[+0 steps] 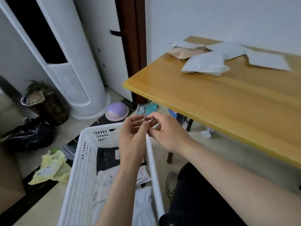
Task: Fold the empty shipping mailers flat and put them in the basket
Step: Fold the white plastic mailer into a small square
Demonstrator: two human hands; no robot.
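White basket (81, 168) at 6 o'clock holds black mailer (105, 157), white mailers (143, 206). Left hand (132, 141), right hand (166, 132) above rim, fingers (138, 121) loosely curled, empty.

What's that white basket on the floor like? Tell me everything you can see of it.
The basket is white plastic, rectangular, with a thick smooth rim and slotted lattice walls. It stands upright on the floor beside the wooden table. Inside lie a black mailer bearing a label and several white mailers. The left hand and right hand hang above its far end, the left forearm crossing over it; no contact shows.
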